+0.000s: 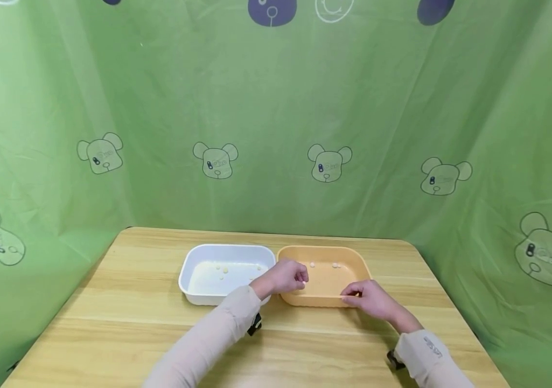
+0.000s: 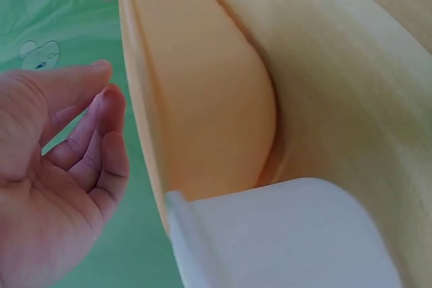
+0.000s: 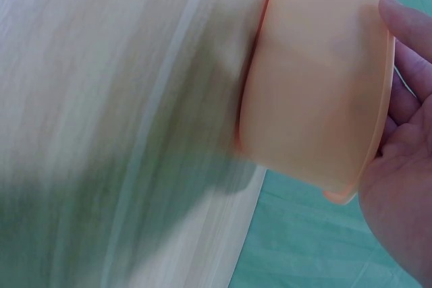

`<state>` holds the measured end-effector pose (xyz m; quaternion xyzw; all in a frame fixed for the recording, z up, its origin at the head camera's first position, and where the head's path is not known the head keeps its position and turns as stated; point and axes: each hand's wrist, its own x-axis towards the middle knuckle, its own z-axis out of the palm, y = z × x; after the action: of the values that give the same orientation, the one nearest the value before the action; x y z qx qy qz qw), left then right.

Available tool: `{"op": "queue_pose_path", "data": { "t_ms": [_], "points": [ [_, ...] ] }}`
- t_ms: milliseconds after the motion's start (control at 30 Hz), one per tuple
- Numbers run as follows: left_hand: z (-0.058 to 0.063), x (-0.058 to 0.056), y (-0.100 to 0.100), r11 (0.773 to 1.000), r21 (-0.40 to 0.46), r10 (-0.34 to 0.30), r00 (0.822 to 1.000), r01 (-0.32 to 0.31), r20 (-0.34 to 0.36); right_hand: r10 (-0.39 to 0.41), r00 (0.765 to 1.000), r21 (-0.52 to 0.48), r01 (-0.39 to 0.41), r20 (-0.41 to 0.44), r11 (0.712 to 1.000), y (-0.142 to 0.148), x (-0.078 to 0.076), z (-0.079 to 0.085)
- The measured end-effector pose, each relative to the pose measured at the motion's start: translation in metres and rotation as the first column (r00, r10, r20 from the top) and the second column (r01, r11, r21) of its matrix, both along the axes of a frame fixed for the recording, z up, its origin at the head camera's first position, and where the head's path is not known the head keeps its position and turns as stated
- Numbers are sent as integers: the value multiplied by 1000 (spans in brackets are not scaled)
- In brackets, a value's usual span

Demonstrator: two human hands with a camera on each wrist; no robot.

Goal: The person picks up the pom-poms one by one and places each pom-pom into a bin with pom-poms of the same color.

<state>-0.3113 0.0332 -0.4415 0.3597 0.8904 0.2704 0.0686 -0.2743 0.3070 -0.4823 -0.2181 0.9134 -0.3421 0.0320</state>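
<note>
Over the left part of the orange tray, my left hand has thumb and fingertips brought together. A tiny whitish piece shows at those fingertips in the head view; the left wrist view hides it. My right hand grips the orange tray's near rim at the right corner, thumb outside and fingers over the inside, as the right wrist view shows. Several small round white pieces lie toward the back of the orange tray. The white tray stands against it on the left, holding several small yellowish pieces.
Both trays stand on a wood-grain table, toward its far edge. A green curtain printed with bear heads hangs behind the table and along both sides. Dark wrist straps sit under the pale sleeves.
</note>
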Motion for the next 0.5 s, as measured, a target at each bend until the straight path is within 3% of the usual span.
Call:
{"op": "queue_pose_path", "data": {
  "t_ms": [300,500],
  "points": [
    [-16,-8,2,999,-21,25,999,-25,-37,9,1000,-17,-9,11,1000,0,1,1],
    [-19,-11,1,999,-11,42,999,-42,-10,12,1000,-20,-12,3,1000,-1,1,2]
  ]
}}
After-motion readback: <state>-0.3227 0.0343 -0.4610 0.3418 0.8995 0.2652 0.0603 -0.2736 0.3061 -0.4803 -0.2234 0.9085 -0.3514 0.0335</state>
